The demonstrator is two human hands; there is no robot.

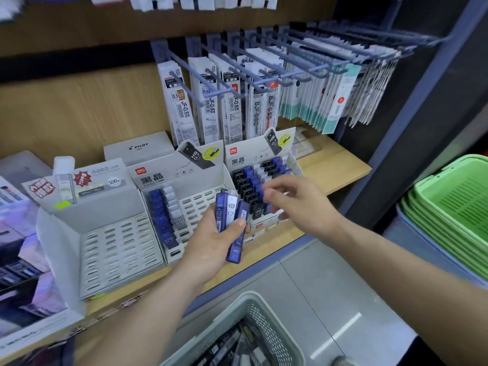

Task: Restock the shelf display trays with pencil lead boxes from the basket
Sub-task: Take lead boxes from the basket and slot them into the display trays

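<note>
My left hand (211, 247) grips a small bundle of blue pencil lead boxes (232, 220) in front of the shelf. My right hand (298, 204) reaches over the right display tray (295, 165), which is packed with black and blue boxes. Its bent fingertips are down on the front blue boxes (254, 183). Blur hides whether they pinch one. The middle tray (200, 204) has one column of blue boxes (162, 215) and a short white column. The left tray (118, 252) shows only bare slots. The pale basket (253, 310) below holds more lead boxes (232, 347).
Pen refill packs (227, 107) hang on blue hooks right above the trays. A grey Pilot box (137, 149) stands behind the middle tray. Stacked green baskets (454, 204) sit at the right, and a dark upright post borders the shelf there.
</note>
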